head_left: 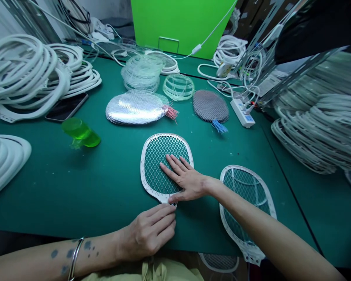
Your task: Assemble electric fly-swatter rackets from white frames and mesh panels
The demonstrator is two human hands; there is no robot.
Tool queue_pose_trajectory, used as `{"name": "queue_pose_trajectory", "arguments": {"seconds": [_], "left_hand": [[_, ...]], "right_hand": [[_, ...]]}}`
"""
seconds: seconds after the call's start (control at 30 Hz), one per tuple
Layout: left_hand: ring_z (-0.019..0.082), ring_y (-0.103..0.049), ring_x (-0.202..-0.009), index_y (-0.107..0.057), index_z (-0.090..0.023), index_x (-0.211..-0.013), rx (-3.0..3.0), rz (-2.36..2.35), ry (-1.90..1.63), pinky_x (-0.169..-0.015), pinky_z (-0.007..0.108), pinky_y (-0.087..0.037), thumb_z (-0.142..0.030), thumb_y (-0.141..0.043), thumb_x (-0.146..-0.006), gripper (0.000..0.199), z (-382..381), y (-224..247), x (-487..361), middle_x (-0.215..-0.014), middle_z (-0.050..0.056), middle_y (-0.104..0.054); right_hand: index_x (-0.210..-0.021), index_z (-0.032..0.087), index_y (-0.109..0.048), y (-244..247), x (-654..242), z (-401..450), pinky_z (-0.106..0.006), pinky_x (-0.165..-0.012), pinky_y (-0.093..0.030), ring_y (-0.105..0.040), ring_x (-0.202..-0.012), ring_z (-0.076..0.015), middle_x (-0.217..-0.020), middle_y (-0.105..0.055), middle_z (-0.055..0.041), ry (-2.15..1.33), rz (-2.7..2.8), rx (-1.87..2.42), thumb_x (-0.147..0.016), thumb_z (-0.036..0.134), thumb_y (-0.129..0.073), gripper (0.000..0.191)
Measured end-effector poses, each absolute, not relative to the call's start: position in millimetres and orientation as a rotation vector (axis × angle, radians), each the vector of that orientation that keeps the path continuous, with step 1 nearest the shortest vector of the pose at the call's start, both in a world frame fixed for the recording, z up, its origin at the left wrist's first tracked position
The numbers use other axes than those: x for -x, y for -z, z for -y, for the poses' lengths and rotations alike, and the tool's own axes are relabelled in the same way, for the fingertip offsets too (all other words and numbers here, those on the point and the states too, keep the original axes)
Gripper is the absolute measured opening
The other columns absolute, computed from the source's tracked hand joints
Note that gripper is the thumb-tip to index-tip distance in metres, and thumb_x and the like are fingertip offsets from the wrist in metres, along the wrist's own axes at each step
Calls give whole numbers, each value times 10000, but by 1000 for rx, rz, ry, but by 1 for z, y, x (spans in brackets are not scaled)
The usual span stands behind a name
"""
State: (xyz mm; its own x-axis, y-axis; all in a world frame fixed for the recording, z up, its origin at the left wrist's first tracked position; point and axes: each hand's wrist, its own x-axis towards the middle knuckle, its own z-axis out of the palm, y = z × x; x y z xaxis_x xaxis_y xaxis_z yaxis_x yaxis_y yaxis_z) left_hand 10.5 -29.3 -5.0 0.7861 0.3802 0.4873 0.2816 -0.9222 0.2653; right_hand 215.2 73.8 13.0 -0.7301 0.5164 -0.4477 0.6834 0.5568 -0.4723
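Note:
A white mosquito-swatter head (144, 171) with a metal mesh lies on the green table in front of me. My right hand (185, 177) rests flat on its mesh, fingers spread, with the thumb near the neck. Below the neck tab, my left hand (152, 230) is closed with its fingers curled; their tips meet the tab's edge, and what they hold is hidden. Under my right forearm lies a second swatter head (226, 175), partly covered by the arm.
Mesh sheets (137, 107) and a dark mesh stack (210, 105) lie farther back, beside red and blue wires. White frames (20, 74) pile up at left near a phone (67, 107) and a green cylinder (82, 132). A power strip (242, 113) and more frames (318, 132) are at right.

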Motion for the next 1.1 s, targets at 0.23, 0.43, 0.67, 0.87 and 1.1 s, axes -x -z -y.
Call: {"name": "queue_pose_trajectory", "arguments": {"seconds": [0.23,0.43,0.67,0.87,1.1], "left_hand": [[165,-675,-998,-632,-150,-941,-2716,-614,-749,-991,306,-518,-56,-403,-906,250,26,5,-11,-986,85,-718],[154,-609,-595,-578,-189,-805,-2732,-637,-413,-587,266,-556,-73,-421,-814,195,11,-8,-21,-747,32,-641],[193,-682,-913,-643,-173,-918,-2784,-281,-405,-872,284,-540,-175,-509,-930,135,7,-20,-9,-938,61,-715],[235,-488,-1300,-358,-239,-1472,-2455,-1056,-346,-1067,378,-404,-496,-403,-980,556,-60,-19,16,-1456,72,-477],[282,-159,-1468,-122,-213,-1546,-2699,-1210,-244,-1201,483,-29,-586,-301,-973,707,-79,22,22,-1594,73,-178]], "right_hand": [[-1528,220,74,-11,-216,-74,-460,-1133,156,208,-1420,-309,-1535,270,-62,945,-2557,-1004,-819,744,-489,1046],[-1529,228,69,-9,-215,-73,-460,-1133,153,199,-1423,-314,-1529,277,-58,925,-2559,-1014,-827,706,-524,1036],[-1527,225,52,-14,-214,-73,-467,-1131,151,206,-1422,-304,-1529,262,-60,945,-2551,-1023,-796,730,-543,1069],[-1525,258,-24,-18,-217,-70,-518,-1103,191,155,-1434,-331,-1565,138,-38,1120,-2618,-1079,-795,693,-579,1015],[-1504,325,87,-23,-220,-70,-635,-1055,199,233,-1394,-383,-1568,169,4,1109,-2545,-1122,-740,779,-555,1096]]}}
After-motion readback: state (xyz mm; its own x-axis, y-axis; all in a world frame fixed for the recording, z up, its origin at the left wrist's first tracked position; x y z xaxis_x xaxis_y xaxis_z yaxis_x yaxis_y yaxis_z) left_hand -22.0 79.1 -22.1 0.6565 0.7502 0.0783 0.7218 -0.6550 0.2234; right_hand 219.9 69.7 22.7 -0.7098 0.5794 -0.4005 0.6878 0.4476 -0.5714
